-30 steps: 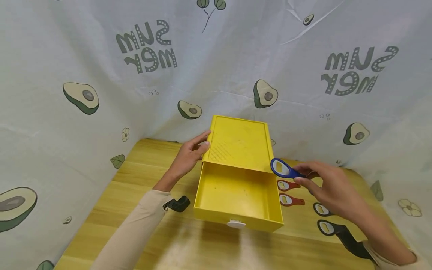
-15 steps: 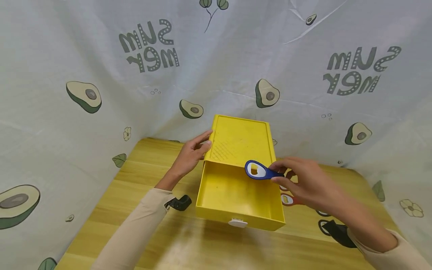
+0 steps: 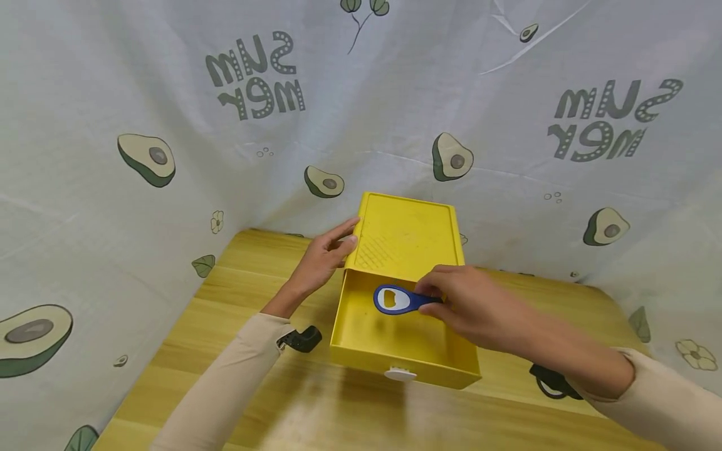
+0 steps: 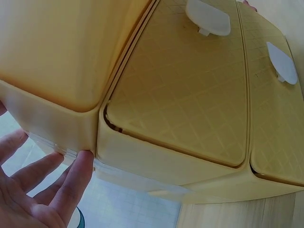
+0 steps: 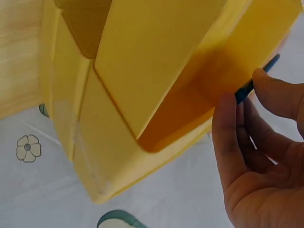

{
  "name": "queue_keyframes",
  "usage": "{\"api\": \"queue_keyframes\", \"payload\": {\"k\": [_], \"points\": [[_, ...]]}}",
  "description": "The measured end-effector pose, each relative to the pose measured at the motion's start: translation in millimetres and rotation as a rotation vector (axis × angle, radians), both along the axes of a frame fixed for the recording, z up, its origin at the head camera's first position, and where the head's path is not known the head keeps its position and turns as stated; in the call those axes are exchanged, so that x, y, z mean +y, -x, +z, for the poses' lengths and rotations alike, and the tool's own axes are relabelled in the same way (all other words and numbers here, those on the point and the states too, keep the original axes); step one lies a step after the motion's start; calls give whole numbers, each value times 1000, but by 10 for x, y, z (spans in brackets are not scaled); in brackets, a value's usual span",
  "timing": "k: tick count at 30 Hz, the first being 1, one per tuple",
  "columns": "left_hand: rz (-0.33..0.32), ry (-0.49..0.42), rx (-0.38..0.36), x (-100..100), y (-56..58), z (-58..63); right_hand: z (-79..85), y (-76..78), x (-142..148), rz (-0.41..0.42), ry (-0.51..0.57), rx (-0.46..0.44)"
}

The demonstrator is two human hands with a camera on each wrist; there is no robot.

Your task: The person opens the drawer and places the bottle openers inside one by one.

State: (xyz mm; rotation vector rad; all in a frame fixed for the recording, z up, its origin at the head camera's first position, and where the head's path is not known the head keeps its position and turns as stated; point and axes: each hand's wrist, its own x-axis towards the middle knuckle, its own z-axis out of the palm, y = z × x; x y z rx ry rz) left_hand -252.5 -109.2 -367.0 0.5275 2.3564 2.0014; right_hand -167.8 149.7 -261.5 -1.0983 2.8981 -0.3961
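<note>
A yellow drawer unit [image 3: 414, 238] stands on the wooden table with its top drawer [image 3: 366, 360] pulled out. My left hand [image 3: 323, 262] steadies the unit's left side, its extended fingers [image 4: 78, 183] against the yellow wall in the left wrist view. Above the drawer's opening, my right hand [image 3: 470, 307] pinches a blue bottle opener [image 3: 403, 300] by the handle between thumb and fingers. The opener's white-faced loop end points left. Seen edge-on in the right wrist view, the bottle opener [image 5: 244, 91] is a thin dark strip beside the drawer wall.
A black-rimmed bottle opener [image 3: 551, 391] shows partly under the right forearm on the table [image 3: 271, 388]. Lower drawers with white handles [image 4: 209, 18] appear in the left wrist view. A curtain printed with avocados [image 3: 383, 106] hangs behind the unit.
My right hand has carried the blue bottle opener leftward from beside the unit to over the open drawer. Its arm now covers the red bottle openers on the table. The left hand stays in place.
</note>
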Motion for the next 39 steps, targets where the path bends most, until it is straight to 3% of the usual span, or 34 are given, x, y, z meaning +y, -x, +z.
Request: {"api": "queue_keyframes", "payload": {"k": [12,22,32,39], "points": [[8,2,-11,28,-14,6,-104,28,-310,28,-111,-49],[3,-1,-26,15,-13,10,-258,2,-498,22,-240,26],[7,6,-17,13,-16,10,-256,-27,-482,38,-200,56],[11,1,-10,21,-20,5,-132,-75,-304,67,-70,81]]}}
